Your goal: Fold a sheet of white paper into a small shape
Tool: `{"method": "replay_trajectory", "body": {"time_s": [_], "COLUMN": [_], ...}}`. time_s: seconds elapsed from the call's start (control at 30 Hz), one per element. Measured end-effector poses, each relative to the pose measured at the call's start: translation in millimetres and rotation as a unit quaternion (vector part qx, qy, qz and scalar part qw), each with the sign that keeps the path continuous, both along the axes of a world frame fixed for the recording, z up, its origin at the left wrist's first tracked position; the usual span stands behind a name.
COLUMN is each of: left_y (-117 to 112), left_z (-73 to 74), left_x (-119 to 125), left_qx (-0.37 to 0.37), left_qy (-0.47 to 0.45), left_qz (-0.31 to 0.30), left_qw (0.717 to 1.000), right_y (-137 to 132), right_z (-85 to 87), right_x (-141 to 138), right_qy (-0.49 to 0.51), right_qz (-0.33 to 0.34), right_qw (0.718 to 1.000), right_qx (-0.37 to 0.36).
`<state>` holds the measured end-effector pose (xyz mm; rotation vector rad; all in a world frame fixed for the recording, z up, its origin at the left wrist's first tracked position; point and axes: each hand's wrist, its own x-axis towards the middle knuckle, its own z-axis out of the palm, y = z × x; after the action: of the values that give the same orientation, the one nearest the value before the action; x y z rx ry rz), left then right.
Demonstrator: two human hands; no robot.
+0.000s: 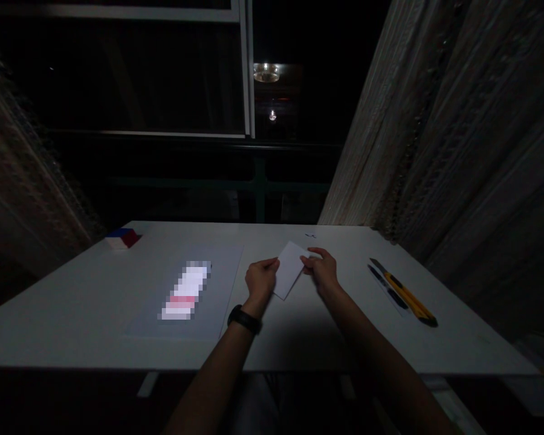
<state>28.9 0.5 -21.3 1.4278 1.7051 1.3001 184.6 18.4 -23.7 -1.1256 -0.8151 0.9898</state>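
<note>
A small white piece of paper (289, 269) is held up just above the white table (81, 308), near its middle. My left hand (260, 281), with a black watch on the wrist, pinches the paper's left edge. My right hand (321, 269) pinches its upper right edge with fingers curled. Both hands are closed on the paper.
A grey cutting mat (217, 302) lies left of my hands. A yellow utility knife (408, 294) and a dark pen-like tool (387, 287) lie at the right. A red, white and blue block (122, 238) sits at the far left corner. Curtains hang on both sides of a dark window.
</note>
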Motion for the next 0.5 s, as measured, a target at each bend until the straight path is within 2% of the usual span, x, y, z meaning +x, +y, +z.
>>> {"method": "replay_trajectory", "body": {"time_s": [0.13,0.27,0.33,0.43,0.5], "left_y": [1.3,3.6,4.0,3.1,1.7], "left_z": [-2.3,-5.0,-5.3,-4.4,-4.1], "left_x": [-0.5,-1.7,-2.1,-2.6,-2.7], "left_qx": [-0.012,-0.029,-0.028,-0.031,-0.036], "left_qy": [0.000,0.005,0.013,0.044,0.071], "left_qz": [0.000,0.003,-0.007,-0.019,-0.022], "left_qw": [1.000,1.000,1.000,0.998,0.997], "right_y": [2.9,6.6,5.6,-4.3,-15.6], "right_z": [1.3,1.0,0.6,1.2,0.4], "right_x": [8.8,20.9,24.3,22.7,18.2], "right_qy": [-0.018,-0.022,-0.058,-0.222,-0.367], "right_qz": [-0.051,-0.134,-0.158,-0.116,-0.036], "right_qw": [0.999,0.991,0.986,0.967,0.927], "right_qx": [-0.004,0.006,0.014,0.044,0.074]}}
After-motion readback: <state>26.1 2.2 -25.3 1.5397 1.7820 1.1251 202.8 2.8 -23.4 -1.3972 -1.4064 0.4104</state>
